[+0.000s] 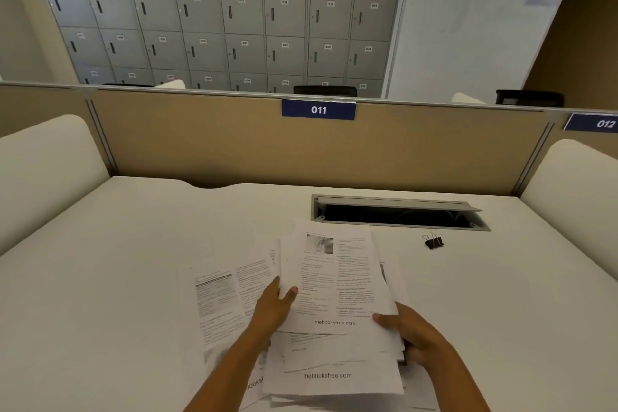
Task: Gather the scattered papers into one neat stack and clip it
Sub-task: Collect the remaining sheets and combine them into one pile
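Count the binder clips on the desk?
1. The black binder clip sits on the desk, right of the papers and just in front of the cable tray opening. More could be hidden under the sheets.

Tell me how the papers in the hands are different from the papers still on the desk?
The held papers are bunched in an uneven pile, gripped by the left hand and right hand; the loose papers lie flat on the desk, untouched. The held papers sit further right, nearer the binder clip. Both are white printed pages.
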`<action>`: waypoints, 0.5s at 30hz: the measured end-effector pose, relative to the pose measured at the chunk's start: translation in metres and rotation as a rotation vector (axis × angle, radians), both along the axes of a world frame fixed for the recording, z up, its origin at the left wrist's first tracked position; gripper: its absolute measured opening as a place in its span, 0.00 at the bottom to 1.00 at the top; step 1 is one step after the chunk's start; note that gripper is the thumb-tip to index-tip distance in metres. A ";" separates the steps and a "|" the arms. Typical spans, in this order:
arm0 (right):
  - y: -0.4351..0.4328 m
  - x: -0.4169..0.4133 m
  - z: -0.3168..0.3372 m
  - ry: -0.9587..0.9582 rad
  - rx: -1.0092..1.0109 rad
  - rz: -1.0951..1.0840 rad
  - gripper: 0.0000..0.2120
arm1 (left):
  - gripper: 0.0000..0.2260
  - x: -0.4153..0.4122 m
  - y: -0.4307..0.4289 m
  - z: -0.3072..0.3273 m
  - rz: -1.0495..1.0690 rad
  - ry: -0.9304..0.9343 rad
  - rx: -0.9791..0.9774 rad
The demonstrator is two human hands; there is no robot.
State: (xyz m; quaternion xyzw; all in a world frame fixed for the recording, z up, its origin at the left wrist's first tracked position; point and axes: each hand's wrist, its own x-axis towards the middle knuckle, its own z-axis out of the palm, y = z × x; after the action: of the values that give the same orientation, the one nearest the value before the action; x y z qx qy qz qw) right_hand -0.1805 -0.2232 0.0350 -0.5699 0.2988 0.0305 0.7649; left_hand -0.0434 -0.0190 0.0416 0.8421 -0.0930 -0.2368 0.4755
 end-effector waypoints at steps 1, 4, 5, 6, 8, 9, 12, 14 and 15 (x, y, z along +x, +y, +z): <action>0.000 0.001 0.001 -0.005 0.035 -0.017 0.16 | 0.26 0.002 0.003 0.000 0.062 0.021 -0.031; 0.000 0.001 0.004 -0.056 0.160 -0.031 0.13 | 0.24 0.013 0.012 -0.003 0.167 0.158 -0.124; 0.001 0.002 0.006 -0.065 0.170 -0.024 0.14 | 0.23 0.016 0.014 -0.002 0.146 0.213 -0.152; 0.005 0.002 0.011 -0.058 0.147 -0.016 0.14 | 0.21 0.017 0.015 0.000 0.112 0.262 -0.175; 0.011 0.005 0.012 0.008 -0.019 -0.038 0.17 | 0.19 0.014 0.015 0.001 0.044 0.278 -0.165; 0.014 0.006 0.012 0.058 -0.143 -0.061 0.21 | 0.19 0.012 0.015 0.000 0.015 0.243 -0.142; 0.018 0.010 0.008 0.139 -0.503 -0.005 0.27 | 0.22 0.003 0.012 -0.003 -0.064 0.118 -0.077; 0.021 0.009 0.007 0.166 -0.637 0.047 0.25 | 0.26 -0.003 0.009 -0.004 -0.092 0.069 -0.006; 0.022 0.009 0.008 0.183 -0.660 0.066 0.23 | 0.28 -0.005 0.008 -0.003 -0.102 0.045 0.034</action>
State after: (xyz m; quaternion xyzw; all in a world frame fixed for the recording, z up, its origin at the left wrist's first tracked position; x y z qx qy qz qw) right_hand -0.1718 -0.2011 0.0434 -0.7910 0.3415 0.0077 0.5077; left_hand -0.0483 -0.0113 0.0384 0.8388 -0.1210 -0.2813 0.4502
